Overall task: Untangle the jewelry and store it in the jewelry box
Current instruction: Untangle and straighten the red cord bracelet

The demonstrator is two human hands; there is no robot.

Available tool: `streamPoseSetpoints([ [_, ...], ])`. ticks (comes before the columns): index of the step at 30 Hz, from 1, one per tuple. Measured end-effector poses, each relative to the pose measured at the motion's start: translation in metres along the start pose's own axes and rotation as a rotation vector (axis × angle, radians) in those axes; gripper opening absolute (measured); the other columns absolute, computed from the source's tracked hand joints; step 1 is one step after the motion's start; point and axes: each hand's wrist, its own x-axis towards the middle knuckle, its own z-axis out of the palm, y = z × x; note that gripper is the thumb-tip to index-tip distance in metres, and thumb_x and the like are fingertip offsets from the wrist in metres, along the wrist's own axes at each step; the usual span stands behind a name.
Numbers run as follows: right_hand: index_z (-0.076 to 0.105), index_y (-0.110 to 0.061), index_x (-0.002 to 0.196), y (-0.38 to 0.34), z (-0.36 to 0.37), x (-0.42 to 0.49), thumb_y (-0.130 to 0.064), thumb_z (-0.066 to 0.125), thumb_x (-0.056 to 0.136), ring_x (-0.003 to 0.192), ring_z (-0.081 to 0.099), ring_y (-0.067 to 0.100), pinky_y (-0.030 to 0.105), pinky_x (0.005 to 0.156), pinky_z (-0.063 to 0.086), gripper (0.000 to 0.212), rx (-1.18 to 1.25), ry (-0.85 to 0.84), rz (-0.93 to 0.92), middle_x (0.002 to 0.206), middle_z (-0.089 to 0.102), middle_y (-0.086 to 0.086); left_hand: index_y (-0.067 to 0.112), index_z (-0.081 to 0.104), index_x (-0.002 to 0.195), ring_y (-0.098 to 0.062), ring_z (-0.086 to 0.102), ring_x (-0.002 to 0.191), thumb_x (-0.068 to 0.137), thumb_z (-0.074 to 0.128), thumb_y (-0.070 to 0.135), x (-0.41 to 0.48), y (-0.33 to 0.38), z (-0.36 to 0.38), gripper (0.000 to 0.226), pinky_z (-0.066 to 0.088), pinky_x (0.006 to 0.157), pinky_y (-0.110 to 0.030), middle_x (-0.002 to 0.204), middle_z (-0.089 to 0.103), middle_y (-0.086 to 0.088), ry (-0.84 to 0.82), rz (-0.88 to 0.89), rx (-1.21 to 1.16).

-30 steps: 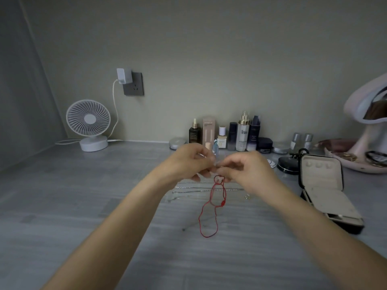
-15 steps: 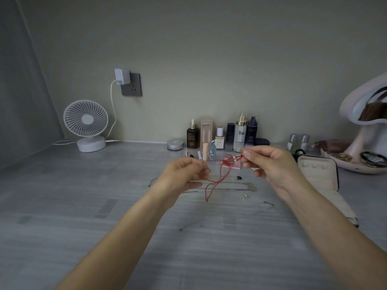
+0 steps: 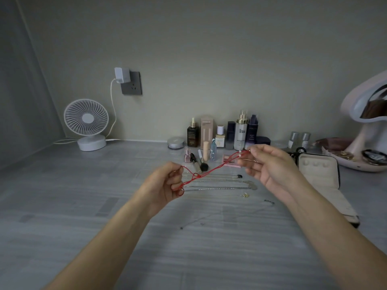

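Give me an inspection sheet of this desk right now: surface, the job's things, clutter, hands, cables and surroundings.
Surface: grey wood-grain desk, dim light.
Job's things: red cord stretched between both hands above the desk, with a knot near the left end; silver chains laid out in rows under it; jewelry box open at right, its visible compartments looking empty.
Clutter: cosmetic bottles along the wall, makeup brush, small earring, pink mirror tray.
Hands: left hand pinches one end of the cord, right hand the other.
Cables: white charger cable runs from the wall socket down behind the fan.
Surroundings: plain wall; nothing else seen.
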Motion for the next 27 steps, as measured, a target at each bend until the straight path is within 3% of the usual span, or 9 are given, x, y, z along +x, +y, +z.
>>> streamPoseSetpoints([
  [2,0.056,-0.010,0.080,0.001,-0.001,0.000,-0.009,0.046,0.092,0.059,0.067,0.016,0.022,0.048,0.052,0.016,0.111,-0.025,0.044,0.064,0.070,0.006,0.018,0.045,0.063,-0.008,0.026,0.038,0.080,0.046,0.018,-0.001,-0.001,0.002,0.017,0.033,0.046,-0.021,0.039,0.023,0.007,-0.030,0.020,-0.101],
  [4,0.058,-0.008,0.079,0.004,-0.002,-0.002,-0.010,0.044,0.092,0.055,0.063,0.015,0.023,0.048,0.052,0.019,0.073,-0.059,0.081,0.062,0.067,0.005,0.018,0.053,0.061,-0.008,0.024,0.039,0.072,0.053,0.021,-0.003,-0.001,0.004,0.011,0.032,0.044,-0.020,0.040,0.023,0.007,-0.053,0.045,-0.239],
  [12,0.064,-0.011,0.074,0.044,-0.013,-0.031,-0.010,0.057,0.087,0.053,0.058,0.005,0.019,0.055,0.045,0.015,-0.649,-0.249,0.212,0.061,0.064,-0.002,0.018,0.064,0.073,-0.008,0.022,0.040,0.072,0.059,0.019,-0.006,-0.005,0.022,0.006,0.018,0.045,-0.020,0.040,0.021,0.006,-0.078,0.004,-0.353],
  [15,0.069,-0.016,0.074,0.049,-0.015,-0.035,-0.018,0.068,0.078,0.066,0.059,0.007,0.028,0.067,0.046,0.005,-0.870,-0.326,0.173,0.068,0.069,-0.002,0.019,0.067,0.076,-0.008,0.022,0.039,0.073,0.058,0.020,-0.007,-0.011,0.027,0.010,0.018,0.043,-0.018,0.039,0.021,0.007,-0.128,-0.040,-0.318],
  [18,0.071,-0.017,0.081,0.044,-0.007,-0.032,-0.017,0.070,0.078,0.079,0.063,0.016,0.033,0.079,0.051,0.004,-0.827,-0.295,0.010,0.087,0.072,0.008,0.020,0.070,0.078,-0.007,0.022,0.040,0.074,0.057,0.022,-0.008,-0.015,0.033,0.013,0.019,0.042,-0.017,0.041,0.021,0.008,-0.174,-0.080,-0.263],
  [22,0.065,-0.027,0.081,0.033,0.015,-0.029,-0.008,0.068,0.079,0.072,0.058,0.004,0.013,0.068,0.048,0.020,-0.580,-0.189,-0.357,0.074,0.065,-0.013,0.021,0.070,0.079,-0.007,0.025,0.039,0.074,0.055,0.024,-0.012,-0.016,0.039,0.016,0.020,0.042,-0.017,0.041,0.022,0.008,-0.226,-0.115,-0.220],
  [25,0.067,-0.027,0.089,0.033,0.020,-0.029,-0.021,0.065,0.079,0.071,0.053,0.000,0.013,0.066,0.044,0.012,-0.902,-0.183,-0.689,0.076,0.055,-0.019,0.020,0.069,0.078,-0.006,0.027,0.040,0.073,0.055,0.024,-0.013,-0.015,0.042,0.016,0.022,0.040,-0.015,0.042,0.023,0.008,-0.258,-0.133,-0.237],
  [27,0.068,-0.025,0.094,0.035,0.020,-0.028,-0.030,0.060,0.080,0.072,0.055,0.005,0.026,0.065,0.049,0.017,-1.097,-0.201,-0.771,0.082,0.051,-0.016,0.018,0.069,0.079,-0.006,0.028,0.039,0.074,0.054,0.024,-0.014,-0.014,0.043,0.017,0.023,0.038,-0.014,0.042,0.025,0.008,-0.288,-0.150,-0.247],
])
